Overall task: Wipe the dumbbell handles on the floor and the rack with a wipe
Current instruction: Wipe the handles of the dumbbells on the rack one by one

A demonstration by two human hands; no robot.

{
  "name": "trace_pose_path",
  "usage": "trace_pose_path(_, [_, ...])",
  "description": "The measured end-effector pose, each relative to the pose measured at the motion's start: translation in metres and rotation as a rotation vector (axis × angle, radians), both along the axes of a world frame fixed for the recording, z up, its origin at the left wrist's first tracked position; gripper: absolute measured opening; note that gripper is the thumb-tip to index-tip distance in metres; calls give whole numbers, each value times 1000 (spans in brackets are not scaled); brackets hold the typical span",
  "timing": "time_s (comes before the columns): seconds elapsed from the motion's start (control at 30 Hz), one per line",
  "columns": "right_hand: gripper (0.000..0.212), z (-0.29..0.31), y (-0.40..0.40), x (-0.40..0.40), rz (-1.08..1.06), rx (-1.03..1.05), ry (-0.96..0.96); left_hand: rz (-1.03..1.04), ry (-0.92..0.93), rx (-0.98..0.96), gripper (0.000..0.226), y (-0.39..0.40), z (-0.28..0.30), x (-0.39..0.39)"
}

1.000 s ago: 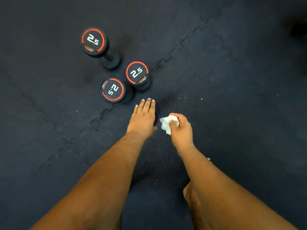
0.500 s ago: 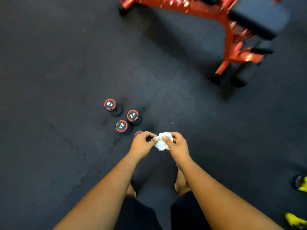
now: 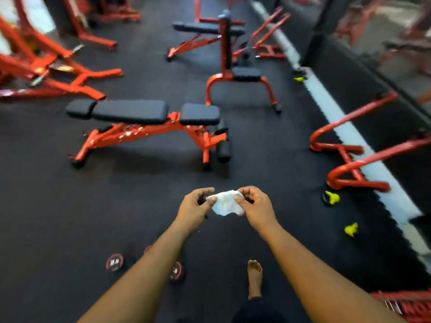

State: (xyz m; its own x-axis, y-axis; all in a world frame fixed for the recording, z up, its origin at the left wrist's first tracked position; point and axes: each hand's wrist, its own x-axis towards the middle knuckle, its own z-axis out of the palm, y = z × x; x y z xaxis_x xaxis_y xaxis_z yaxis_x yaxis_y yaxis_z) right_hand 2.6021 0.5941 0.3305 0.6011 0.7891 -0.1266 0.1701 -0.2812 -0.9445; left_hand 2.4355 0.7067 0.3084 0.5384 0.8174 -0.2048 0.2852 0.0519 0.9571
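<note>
Left hand and right hand pinching opposite ends of a crumpled white wipe, black round-ended dumbbells standing on dark rubber floor below, orange-framed black-padded bench beyond.

Head view, forward-down over gym floor

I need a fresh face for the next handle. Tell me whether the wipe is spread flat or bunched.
Bunched. The wipe hangs crumpled between both hands, the left hand and right hand pinching its top corners.

Dark rubber floor, red-framed black bench, mirrored wall
</note>
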Motion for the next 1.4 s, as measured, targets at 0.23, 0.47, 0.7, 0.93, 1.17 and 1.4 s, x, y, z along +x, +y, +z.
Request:
trace_pose_path(0.23, [8, 79, -132, 25, -224, 114, 23, -451, 85, 180, 9, -72, 81, 66])
trace_pose_path(0.47, [8, 116, -292, 58, -379, 148, 23, -760, -62, 189, 28, -234, 137, 140])
trace_pose_path(0.7, [18, 122, -482, 96, -598, 305, 248, -925, -64, 271, 13, -418, 138, 201])
trace_pose_path(0.93, [34, 118, -612, 121, -793, 266, 192, -943, -80, 262, 4, -545, 132, 261])
trace_pose_path(1.17, [11, 107, -670, 131, -1042, 156, -48, -1072, -69, 355, 15, -593, 124, 309])
trace_pose_path(1.4, [14, 109, -675, 162, -1145, 153, -24, -1412, -132, 367, 14, -589, 112, 362])
